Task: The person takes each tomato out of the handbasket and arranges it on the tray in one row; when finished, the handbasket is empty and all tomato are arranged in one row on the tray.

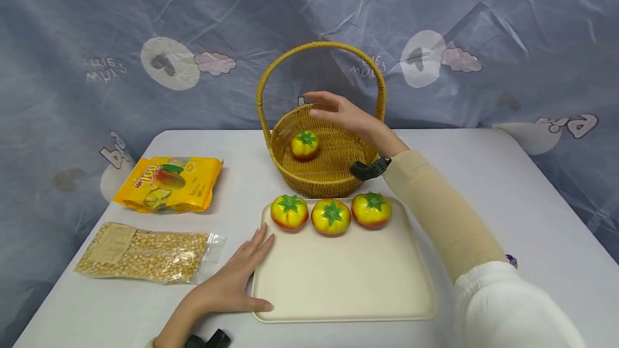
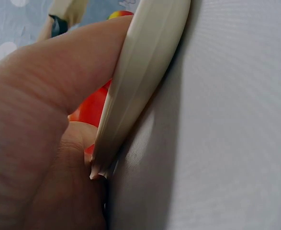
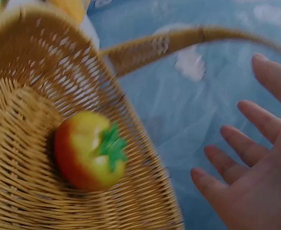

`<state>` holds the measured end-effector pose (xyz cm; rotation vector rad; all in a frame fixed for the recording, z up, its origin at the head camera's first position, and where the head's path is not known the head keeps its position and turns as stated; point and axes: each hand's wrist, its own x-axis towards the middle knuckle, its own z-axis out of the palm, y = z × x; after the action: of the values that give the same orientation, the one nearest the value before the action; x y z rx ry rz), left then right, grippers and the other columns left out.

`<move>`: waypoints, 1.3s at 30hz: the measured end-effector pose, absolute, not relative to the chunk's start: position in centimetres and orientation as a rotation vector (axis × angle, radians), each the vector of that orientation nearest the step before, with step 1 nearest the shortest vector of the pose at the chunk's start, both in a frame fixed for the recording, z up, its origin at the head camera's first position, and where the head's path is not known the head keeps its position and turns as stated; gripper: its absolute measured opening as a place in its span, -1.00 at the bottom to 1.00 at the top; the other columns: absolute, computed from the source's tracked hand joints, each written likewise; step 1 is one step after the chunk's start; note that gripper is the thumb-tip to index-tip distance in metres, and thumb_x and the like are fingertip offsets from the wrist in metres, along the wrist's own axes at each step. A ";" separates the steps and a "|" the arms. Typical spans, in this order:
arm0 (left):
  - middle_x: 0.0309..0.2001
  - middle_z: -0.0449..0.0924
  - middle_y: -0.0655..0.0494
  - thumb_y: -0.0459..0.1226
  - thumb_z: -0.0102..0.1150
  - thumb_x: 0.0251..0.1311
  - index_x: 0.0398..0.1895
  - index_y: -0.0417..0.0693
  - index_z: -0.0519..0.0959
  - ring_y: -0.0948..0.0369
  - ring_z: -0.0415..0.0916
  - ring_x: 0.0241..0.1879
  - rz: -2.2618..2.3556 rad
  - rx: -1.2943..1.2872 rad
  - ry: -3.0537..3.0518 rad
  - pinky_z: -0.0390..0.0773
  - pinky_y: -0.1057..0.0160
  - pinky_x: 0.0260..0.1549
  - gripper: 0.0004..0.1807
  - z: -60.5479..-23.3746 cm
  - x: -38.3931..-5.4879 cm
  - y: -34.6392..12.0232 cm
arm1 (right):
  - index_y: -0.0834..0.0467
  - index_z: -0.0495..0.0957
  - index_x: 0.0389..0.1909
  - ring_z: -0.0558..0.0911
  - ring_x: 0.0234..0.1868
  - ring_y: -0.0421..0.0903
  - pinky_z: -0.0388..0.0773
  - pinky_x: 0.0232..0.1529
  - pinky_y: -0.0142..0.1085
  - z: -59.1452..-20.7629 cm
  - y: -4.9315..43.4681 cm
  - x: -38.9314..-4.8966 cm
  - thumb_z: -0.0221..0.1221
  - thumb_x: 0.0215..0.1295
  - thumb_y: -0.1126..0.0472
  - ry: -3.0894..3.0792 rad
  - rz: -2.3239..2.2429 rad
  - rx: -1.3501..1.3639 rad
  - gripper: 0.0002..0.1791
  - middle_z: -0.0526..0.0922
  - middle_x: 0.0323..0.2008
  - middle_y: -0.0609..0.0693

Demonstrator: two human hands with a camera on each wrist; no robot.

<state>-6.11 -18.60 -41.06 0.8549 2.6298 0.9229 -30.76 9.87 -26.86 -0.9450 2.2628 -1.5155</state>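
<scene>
My right hand [image 1: 350, 114] hovers over the wicker basket [image 1: 319, 181], just below its arched handle, fingers extended and holding nothing. In the right wrist view the fingers are spread apart, beside a yellow-red toy tomato [image 3: 90, 151] that lies inside the basket. Three more such toy tomatoes line the far edge of the cream tray [image 1: 343, 278]: a left one [image 1: 289, 214], a middle one [image 1: 331, 218] and a right one [image 1: 371, 211]. Spread along the tray's left rim, my left hand [image 1: 232, 281] touches it with thumb and fingertips.
On the left of the white table [image 1: 483, 219] lies a yellow snack bag [image 1: 169, 184] with mango pictures. Nearer is a clear pack of corn kernels [image 1: 145, 254]. A blue-grey patterned cloth [image 1: 309, 4] hangs behind the table.
</scene>
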 end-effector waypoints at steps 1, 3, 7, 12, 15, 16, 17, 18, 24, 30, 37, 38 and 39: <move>0.47 -0.50 0.03 0.15 0.43 -0.27 0.48 -0.08 -0.16 0.07 -0.37 0.40 0.923 0.852 2.629 -0.33 0.14 0.31 0.31 -41.1 -6.1 -18.6 | 0.11 0.16 0.39 0.19 0.32 -0.07 0.16 0.27 -0.16 -27.4 9.8 -31.4 0.04 0.37 0.07 2.224 -1.558 -0.894 -0.39 0.19 0.35 -0.01; 0.47 -0.50 0.03 0.15 0.44 -0.28 0.49 -0.07 -0.16 0.09 -0.37 0.40 0.920 0.843 2.630 -0.30 0.08 0.31 0.32 -41.1 -6.1 -18.5 | 0.13 0.15 0.39 0.16 0.33 -0.07 0.11 0.29 -0.10 -28.5 9.5 -32.3 0.01 0.39 0.08 2.136 -1.655 -0.783 -0.40 0.15 0.37 0.02; 0.46 -0.51 0.05 0.15 0.44 -0.29 0.49 -0.06 -0.17 0.11 -0.39 0.40 0.911 0.833 2.629 -0.29 0.06 0.30 0.33 -41.1 -6.1 -18.6 | 0.21 0.11 0.39 0.09 0.36 -0.05 0.00 0.31 0.02 -30.3 9.1 -33.5 -0.04 0.43 0.15 1.961 -1.822 -0.592 -0.43 0.06 0.39 0.10; 0.46 -0.52 0.08 0.15 0.44 -0.29 0.49 -0.05 -0.17 0.09 -0.39 0.40 0.907 0.823 2.626 -0.31 0.10 0.30 0.33 -41.2 -6.1 -18.5 | 0.24 0.11 0.38 0.08 0.36 -0.02 0.02 0.30 0.04 -31.7 8.8 -34.0 -0.06 0.44 0.18 1.936 -1.848 -0.499 -0.45 0.10 0.37 0.10; 0.47 -0.51 0.08 0.15 0.45 -0.29 0.49 -0.04 -0.17 0.07 -0.37 0.40 0.914 0.827 2.625 -0.31 0.11 0.30 0.33 -41.1 -6.2 -18.5 | 0.20 0.14 0.38 0.11 0.35 -0.02 0.02 0.30 0.03 -31.9 8.7 -34.1 -0.01 0.42 0.15 1.983 -1.808 -0.484 -0.44 0.13 0.36 0.08; 0.47 -0.51 0.07 0.15 0.45 -0.29 0.49 -0.04 -0.17 0.07 -0.37 0.40 0.916 0.830 2.626 -0.31 0.11 0.30 0.33 -41.1 -6.2 -18.6 | 0.19 0.15 0.38 0.12 0.35 -0.03 0.02 0.30 0.03 -31.9 8.7 -34.1 0.00 0.41 0.14 2.014 -1.779 -0.493 -0.43 0.15 0.35 0.08; 0.47 -0.50 0.07 0.15 0.45 -0.29 0.49 -0.05 -0.16 0.07 -0.37 0.40 0.918 0.833 2.628 -0.31 0.11 0.30 0.32 -41.0 -6.2 -18.6 | 0.18 0.15 0.38 0.13 0.34 -0.02 0.03 0.30 0.03 -31.8 8.7 -34.0 0.02 0.40 0.13 2.047 -1.742 -0.515 -0.42 0.16 0.35 0.09; 0.47 -0.50 0.06 0.15 0.44 -0.29 0.49 -0.05 -0.16 0.07 -0.37 0.40 0.918 0.837 2.629 -0.31 0.10 0.30 0.32 -41.0 -6.2 -18.6 | 0.17 0.16 0.38 0.13 0.34 -0.01 0.04 0.29 0.02 -31.8 8.6 -34.0 0.03 0.39 0.12 2.089 -1.693 -0.544 -0.41 0.16 0.35 0.10; 0.47 -0.48 0.03 0.16 0.43 -0.28 0.49 -0.07 -0.15 0.06 -0.36 0.40 0.924 0.845 2.632 -0.30 0.08 0.30 0.32 -41.0 -6.1 -18.5 | 0.23 0.22 0.35 0.12 0.34 0.10 0.12 0.27 -0.02 -31.8 8.3 -34.1 0.09 0.34 0.17 2.294 -1.309 -0.769 -0.41 0.19 0.34 0.13; 0.47 -0.49 0.04 0.16 0.43 -0.28 0.49 -0.06 -0.16 0.05 -0.37 0.40 0.916 0.852 2.635 -0.33 0.14 0.31 0.32 -41.2 -6.2 -18.5 | 0.23 0.26 0.33 0.07 0.36 0.07 0.09 0.28 -0.02 -32.2 7.8 -34.2 0.13 0.31 0.21 2.333 -1.037 -0.853 -0.42 0.14 0.37 0.12; 0.47 -0.50 0.04 0.19 0.41 -0.26 0.49 -0.06 -0.16 0.05 -0.39 0.40 0.922 0.851 2.634 -0.26 -0.02 0.29 0.31 -41.4 -6.2 -18.3 | 0.19 0.26 0.34 0.12 0.34 0.06 0.12 0.27 -0.06 -32.4 6.7 -34.3 0.18 0.27 0.21 2.361 -0.869 -0.916 -0.37 0.17 0.36 0.12; 0.47 -0.50 0.04 0.18 0.41 -0.27 0.49 -0.06 -0.16 0.06 -0.39 0.40 0.921 0.849 2.636 -0.26 -0.02 0.29 0.31 -41.3 -6.2 -18.3 | 0.18 0.25 0.35 0.13 0.33 0.05 0.13 0.26 -0.07 -32.5 6.6 -34.4 0.19 0.27 0.20 2.365 -0.854 -0.925 -0.37 0.18 0.35 0.12; 0.47 -0.50 0.04 0.18 0.42 -0.27 0.49 -0.06 -0.15 0.06 -0.39 0.40 0.921 0.851 2.640 -0.26 -0.01 0.29 0.31 -41.3 -6.2 -18.3 | 0.17 0.25 0.35 0.15 0.32 0.04 0.14 0.26 -0.09 -32.6 6.4 -34.5 0.19 0.26 0.19 2.367 -0.842 -0.930 -0.36 0.19 0.35 0.11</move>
<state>-6.16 -18.27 -41.33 0.8505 2.6397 0.9207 -34.46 6.40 -32.58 -0.9296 2.3666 -0.8421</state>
